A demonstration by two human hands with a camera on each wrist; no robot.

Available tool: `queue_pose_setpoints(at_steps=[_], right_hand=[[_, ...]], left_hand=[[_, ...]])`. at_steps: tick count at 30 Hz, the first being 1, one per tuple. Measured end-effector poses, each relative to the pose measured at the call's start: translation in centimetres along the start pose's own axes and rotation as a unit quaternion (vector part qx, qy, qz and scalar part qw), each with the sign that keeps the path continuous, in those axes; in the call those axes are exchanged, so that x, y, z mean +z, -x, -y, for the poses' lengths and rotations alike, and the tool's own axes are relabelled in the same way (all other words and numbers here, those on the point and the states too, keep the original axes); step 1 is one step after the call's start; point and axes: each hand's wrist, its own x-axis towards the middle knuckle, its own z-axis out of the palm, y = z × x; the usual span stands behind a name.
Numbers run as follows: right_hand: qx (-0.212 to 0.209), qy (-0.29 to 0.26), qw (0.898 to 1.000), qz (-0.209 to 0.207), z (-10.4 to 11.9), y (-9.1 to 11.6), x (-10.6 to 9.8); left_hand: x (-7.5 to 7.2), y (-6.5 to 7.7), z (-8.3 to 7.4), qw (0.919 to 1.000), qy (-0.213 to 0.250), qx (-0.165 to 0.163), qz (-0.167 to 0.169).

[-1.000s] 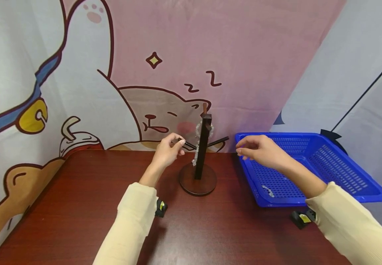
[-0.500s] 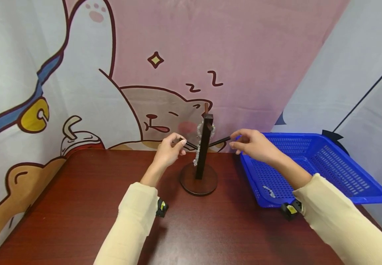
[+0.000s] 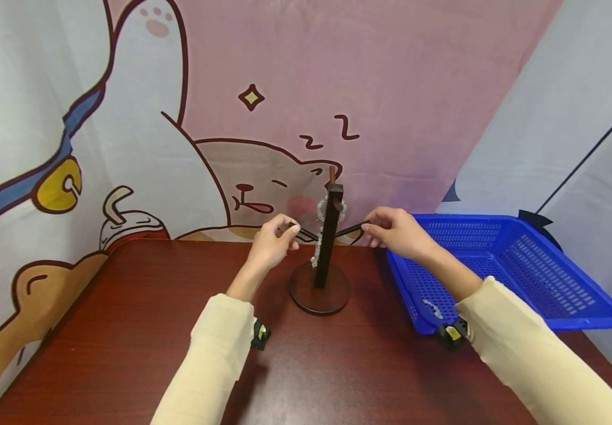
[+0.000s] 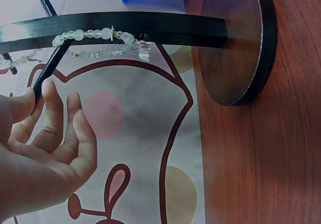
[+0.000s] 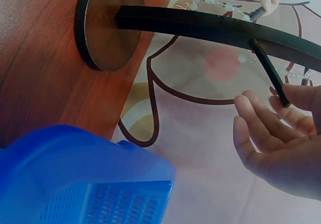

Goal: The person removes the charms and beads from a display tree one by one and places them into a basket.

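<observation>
A dark wooden jewelry stand (image 3: 328,248) with a round base stands upright on the table. My left hand (image 3: 272,241) pinches the tip of its left peg (image 4: 49,67) between thumb and fingers. On the other side, my right hand (image 3: 395,232) pinches the end of the right peg (image 5: 271,73). A bracelet of pale, clear and green beads (image 4: 93,34) hangs over the left peg, close to the post. More clear beads (image 3: 321,208) hang higher up behind the post, partly hidden by it.
To the right is a blue perforated plastic basket (image 3: 592,298), with another beaded strand (image 3: 433,308) lying inside. The reddish-brown table (image 3: 141,330) ends at a cartoon-printed cloth (image 3: 390,88) behind the stand. A wrist camera (image 3: 450,334) overlaps the basket's near edge.
My right hand has moved left from in front of the basket to the right peg and now pinches its end. My left hand stays at the left peg.
</observation>
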Motion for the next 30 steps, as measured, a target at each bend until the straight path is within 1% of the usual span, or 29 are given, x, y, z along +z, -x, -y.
queue_pose_setpoints(at_steps=[4,11,14,18,21,23,27,30], right_hand=[[-0.003,0.003,1.000,-0.005,-0.1,-0.1,0.1],[-0.007,0.004,1.000,-0.007,-0.2,-0.1,0.2],[-0.007,0.004,1.000,-0.006,-0.2,-0.1,0.2],[-0.008,0.004,1.000,-0.006,-0.3,-0.1,0.2],[-0.008,0.002,1.000,-0.006,-0.3,-0.1,0.2],[-0.008,0.000,1.000,-0.006,-0.3,-0.1,0.2],[-0.008,-0.002,1.000,-0.005,-0.3,-0.1,0.2],[-0.007,-0.004,1.000,-0.007,-0.4,-0.1,0.3]], left_hand=[[0.1,0.1,0.0,1.0000,0.004,0.002,-0.002],[0.1,0.1,-0.2,0.9999,0.012,-0.008,-0.009],[0.0,0.1,-0.3,0.9999,0.011,-0.007,-0.008],[-0.1,0.3,-0.6,0.9998,0.007,0.008,-0.016],[-0.1,0.5,-1.3,0.9990,0.003,0.033,-0.029],[-0.2,0.9,-2.3,0.9978,0.002,0.056,-0.035],[0.0,2.1,-4.7,0.9927,0.007,0.116,-0.031],[0.3,3.0,-6.6,0.9854,0.008,0.168,-0.028]])
